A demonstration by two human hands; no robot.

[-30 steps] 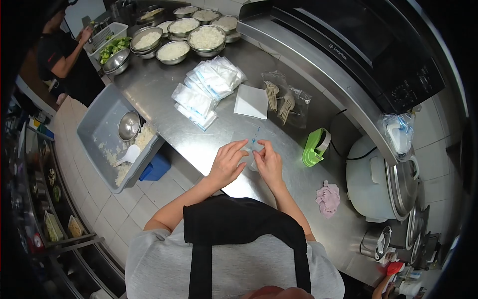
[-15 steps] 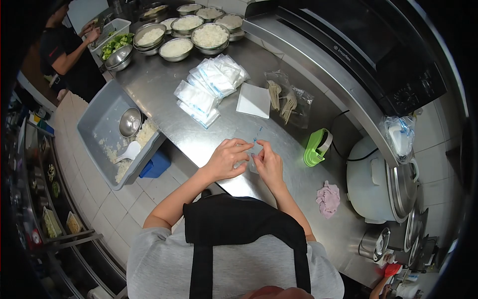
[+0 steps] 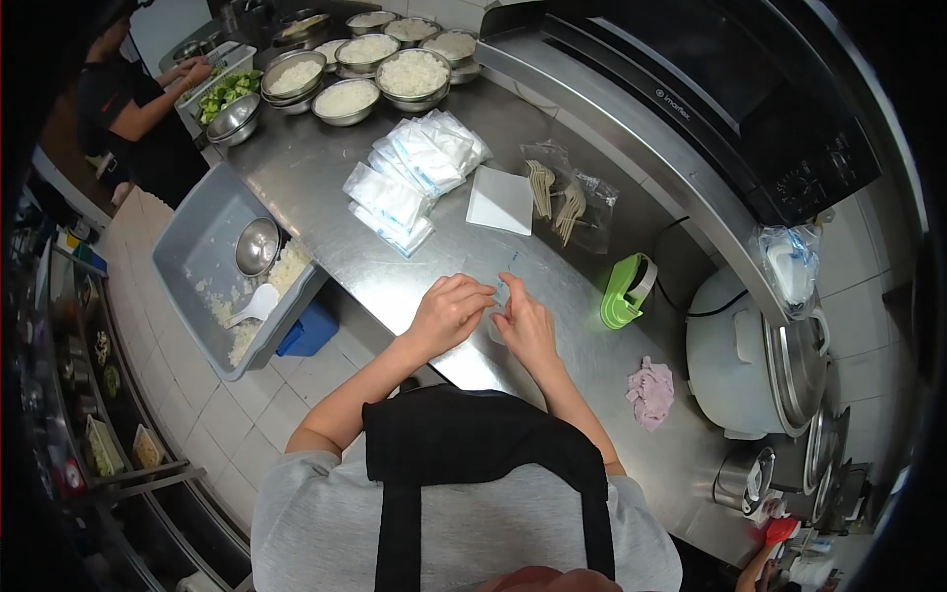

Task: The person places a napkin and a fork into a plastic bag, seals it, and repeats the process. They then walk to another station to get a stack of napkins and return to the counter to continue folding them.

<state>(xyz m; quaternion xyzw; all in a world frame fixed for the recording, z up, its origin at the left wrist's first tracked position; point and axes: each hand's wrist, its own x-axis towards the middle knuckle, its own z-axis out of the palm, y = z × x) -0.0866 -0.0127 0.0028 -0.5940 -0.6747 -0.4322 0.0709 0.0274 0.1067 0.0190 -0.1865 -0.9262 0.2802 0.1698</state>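
Observation:
My left hand (image 3: 451,316) is closed, its thumb and fingers pinched at the edge of a thin clear plastic bag (image 3: 501,293) with small blue print. Facing it, my right hand (image 3: 528,326) has its index finger stretched along the plastic and its thumb held apart. The bag is see-through, so its outline is hard to make out against the steel counter (image 3: 582,316). Beyond my hands lie a pile of flat clear packets (image 3: 419,168) with blue marks and a white square sheet (image 3: 500,200). Beige plastic forks (image 3: 568,209) rest in clear bags beside the sheet.
Metal bowls of rice (image 3: 414,76) stand at the back. A grey tub (image 3: 187,232) with rice, a bowl and a white paddle sits left. To the right are a green holder (image 3: 623,296), a pink cloth (image 3: 651,395) and a large pot (image 3: 725,355). A co-worker (image 3: 138,113) stands back left.
My right index finger has straightened and moved slightly up and left, with a wider gap from the thumb. My left fingers have drawn closer together. The co-worker's arms have shifted.

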